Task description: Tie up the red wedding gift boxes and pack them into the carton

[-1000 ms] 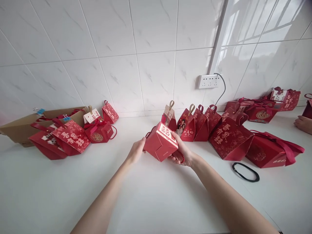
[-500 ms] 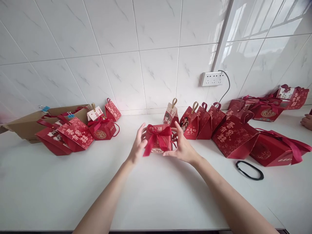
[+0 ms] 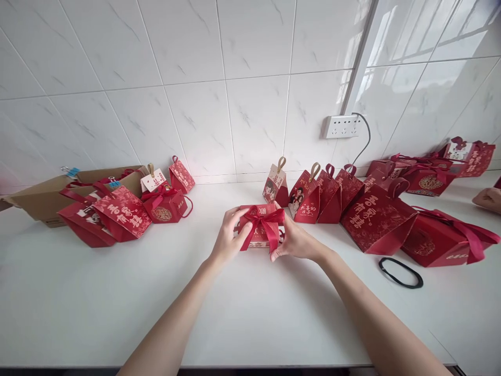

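A small red gift box with gold-white lettering stands on the white countertop in front of me. Its red ribbon bow lies across the top, with tails hanging down the front. My left hand holds the box's left side, thumb on the front by a ribbon tail. On the opposite side my right hand grips the box, its thumb low near the front corner. Just behind stands a tall white-and-red box with a tan loop, beside a red box with a couple printed on it.
Several red boxes crowd the right, near a black elastic band. At left, more red boxes sit by an open cardboard box with clips. A power strip is on the wall. Another person's hand shows at the right edge.
My left thumb has come down onto the box front and the left fingers have closed in. The bow sits slightly further right. The other person's hand has come further into view.
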`<state>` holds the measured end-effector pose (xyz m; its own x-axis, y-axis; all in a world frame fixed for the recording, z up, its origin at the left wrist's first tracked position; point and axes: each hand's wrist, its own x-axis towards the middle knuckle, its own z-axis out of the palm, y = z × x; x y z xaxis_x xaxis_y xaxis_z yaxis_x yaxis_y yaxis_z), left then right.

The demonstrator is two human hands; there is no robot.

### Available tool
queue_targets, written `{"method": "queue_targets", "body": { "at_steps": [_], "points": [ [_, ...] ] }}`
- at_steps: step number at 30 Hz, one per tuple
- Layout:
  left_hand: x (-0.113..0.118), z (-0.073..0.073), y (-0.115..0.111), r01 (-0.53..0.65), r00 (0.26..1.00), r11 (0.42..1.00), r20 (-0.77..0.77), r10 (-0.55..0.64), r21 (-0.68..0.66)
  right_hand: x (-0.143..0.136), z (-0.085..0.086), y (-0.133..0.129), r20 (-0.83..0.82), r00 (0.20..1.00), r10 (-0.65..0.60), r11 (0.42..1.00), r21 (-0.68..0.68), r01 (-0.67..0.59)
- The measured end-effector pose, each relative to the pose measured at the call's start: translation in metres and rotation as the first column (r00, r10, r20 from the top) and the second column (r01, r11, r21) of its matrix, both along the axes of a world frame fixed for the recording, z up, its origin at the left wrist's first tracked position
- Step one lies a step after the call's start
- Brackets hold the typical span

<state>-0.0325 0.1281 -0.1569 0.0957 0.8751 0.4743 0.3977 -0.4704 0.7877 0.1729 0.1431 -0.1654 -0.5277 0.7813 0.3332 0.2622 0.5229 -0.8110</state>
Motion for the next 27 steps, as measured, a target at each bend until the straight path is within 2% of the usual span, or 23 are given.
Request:
{"method": "queue_targets", "body": {
  "at_steps": [2, 5, 7, 9, 14, 17, 20, 23, 25, 27],
  "points": [
    [0.002, 0.001, -0.001, -0.022, 1.000, 1.000, -0.010, 0.022, 0.006, 0.002, 0.005, -0.004, -0.078, 0.996, 0.034, 0.991, -0.123, -0.044],
    [0.003, 0.002, -0.003, -0.029, 0.999, 1.000, 0.021, 0.029, 0.009, 0.001, 0.010, -0.011, -0.185, 0.978, -0.094, 0.964, -0.262, 0.043],
    [0.004, 0.002, -0.003, -0.019, 0.999, 1.000, 0.039, 0.018, 0.021, -0.001, 0.011, -0.013, -0.242, 0.952, -0.189, 0.956, -0.268, 0.122],
    [0.003, 0.001, -0.003, -0.011, 0.998, 0.999, 0.058, 0.009, 0.037, -0.003, 0.009, -0.012, -0.312, 0.925, -0.215, 0.956, -0.260, 0.135],
    [0.004, -0.002, -0.001, -0.011, 0.991, 0.999, 0.137, 0.005, 0.041, -0.005, 0.006, -0.005, -0.447, 0.884, -0.138, 0.940, -0.341, -0.026],
    [0.004, -0.002, -0.002, -0.004, 0.989, 1.000, 0.146, 0.001, 0.020, -0.002, 0.009, -0.002, -0.468, 0.869, -0.160, 0.917, -0.397, -0.045],
    [0.003, 0.000, -0.001, -0.021, 0.995, 0.999, 0.098, 0.018, 0.032, 0.004, 0.016, -0.001, -0.483, 0.869, -0.110, 0.869, -0.470, -0.151],
    [0.003, 0.001, 0.000, -0.065, 0.991, 0.997, 0.117, 0.061, 0.034, 0.009, 0.023, -0.003, -0.491, 0.871, -0.019, 0.822, -0.503, -0.265],
    [0.003, 0.002, 0.000, -0.066, 0.988, 0.998, 0.140, 0.062, 0.024, 0.007, 0.023, -0.006, -0.446, 0.895, -0.019, 0.851, -0.477, -0.219],
    [0.003, 0.002, 0.000, -0.048, 0.988, 0.999, 0.150, 0.046, 0.011, 0.001, 0.021, -0.008, -0.383, 0.921, -0.067, 0.892, -0.437, -0.116]
  ]
}}
